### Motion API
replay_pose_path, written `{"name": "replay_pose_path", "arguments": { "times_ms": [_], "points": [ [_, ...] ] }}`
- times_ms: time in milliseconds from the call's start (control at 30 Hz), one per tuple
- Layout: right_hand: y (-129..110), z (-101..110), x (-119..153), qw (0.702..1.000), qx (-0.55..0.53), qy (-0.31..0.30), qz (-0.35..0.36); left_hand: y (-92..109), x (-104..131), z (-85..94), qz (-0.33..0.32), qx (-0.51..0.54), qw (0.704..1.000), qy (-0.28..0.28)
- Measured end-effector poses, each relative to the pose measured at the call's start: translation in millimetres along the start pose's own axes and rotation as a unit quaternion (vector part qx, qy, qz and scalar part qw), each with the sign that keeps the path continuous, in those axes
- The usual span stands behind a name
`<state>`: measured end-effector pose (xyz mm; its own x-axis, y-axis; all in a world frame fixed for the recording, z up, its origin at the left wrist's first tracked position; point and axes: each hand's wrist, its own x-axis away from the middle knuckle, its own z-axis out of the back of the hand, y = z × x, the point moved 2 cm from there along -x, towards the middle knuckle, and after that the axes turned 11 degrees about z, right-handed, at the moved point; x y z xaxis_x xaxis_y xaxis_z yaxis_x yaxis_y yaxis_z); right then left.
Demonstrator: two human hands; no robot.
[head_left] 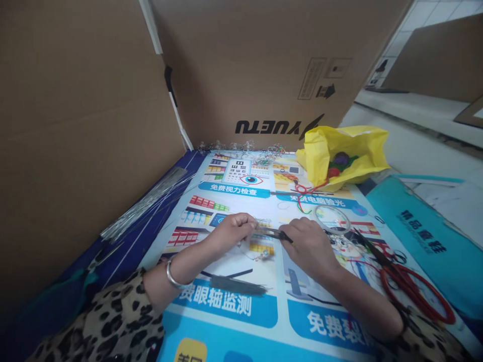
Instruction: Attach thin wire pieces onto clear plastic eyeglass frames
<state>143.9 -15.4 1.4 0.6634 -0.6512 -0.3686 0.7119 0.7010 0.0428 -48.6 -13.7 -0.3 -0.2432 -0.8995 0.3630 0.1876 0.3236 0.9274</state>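
My right hand (308, 247) is closed around the handles of small pliers (269, 232), whose metal jaws point left. Close to the jaw tips, my left hand (237, 232) pinches fine wire; the exact grip is hidden by the fingers. A small cluster of clear beads (263, 255) on thin wire hangs or lies just below the pliers; I cannot tell which. Nearer to me, a bundle of short dark wires (237, 285) lies on the printed sheet (226, 342).
Red-handled scissors (415, 291) and a clear ring (332, 219) lie at right. Behind them stands an open yellow bag (347, 151) with red cord beside it. Long silvery wires (147, 201) and teal-handled pliers (79, 286) are at left. Cardboard walls (245, 65) enclose the back.
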Motion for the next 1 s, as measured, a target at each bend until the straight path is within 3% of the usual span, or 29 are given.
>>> {"name": "replay_pose_path", "arguments": {
  "times_ms": [200, 567, 1000],
  "points": [
    [-3.0, -1.0, -1.6, 0.998, 0.068, -0.010, -0.003, -2.3, 2.0, -4.1, -0.036, -0.042, 0.998, -0.011],
    [-4.6, 5.9, -0.1, 0.985, 0.158, 0.047, 0.059, -1.5, 5.5, -6.6, 0.010, -0.037, 0.998, -0.053],
    [-4.4, 3.3, -2.3, 0.984, 0.153, -0.024, 0.086, 1.1, 6.6, -4.2, -0.009, -0.091, 0.993, -0.072]
  ]
}}
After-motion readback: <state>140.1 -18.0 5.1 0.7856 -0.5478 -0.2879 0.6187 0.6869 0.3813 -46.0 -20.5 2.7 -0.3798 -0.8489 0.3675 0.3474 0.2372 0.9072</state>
